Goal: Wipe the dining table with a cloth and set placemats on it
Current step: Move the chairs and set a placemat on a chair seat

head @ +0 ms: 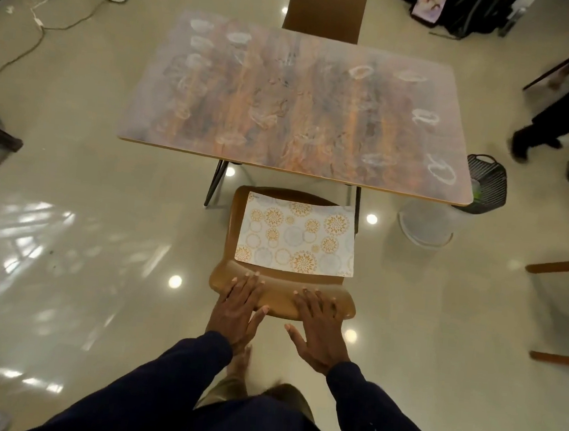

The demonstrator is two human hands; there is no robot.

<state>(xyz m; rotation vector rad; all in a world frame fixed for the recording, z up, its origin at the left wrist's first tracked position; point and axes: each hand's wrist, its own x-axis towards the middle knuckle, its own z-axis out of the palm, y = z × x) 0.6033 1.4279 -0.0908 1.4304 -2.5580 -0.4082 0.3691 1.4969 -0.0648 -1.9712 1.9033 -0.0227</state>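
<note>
Dark blue sleeves [171, 387] are reaching forward from the bottom edge, and both hands are resting on top of the brown chair back [279, 299] just beyond them; the left hand [238, 309] is lying flat, its fingers straight and close together over the rail, its thumb splayed out to the right; the right hand [320, 325] is lying beside it without touching it, fingers straight and slightly spread, thumb pointing left; neither is curling round anything. The placemat [296, 238], white with gold and grey floral circles, is lying flat on the chair's seat just beyond the fingertips, its right edge reaching past the seat; the seat is sitting just beside the near edge of the dining table [303, 107], whose wood-grain top is showing whitish ring smears; a second chair [325, 9] is standing at the far side; a black basket [487, 185] is sitting on the floor by the table's near right corner; another person's legs [560, 115] are showing, blurred, at the far right.
</note>
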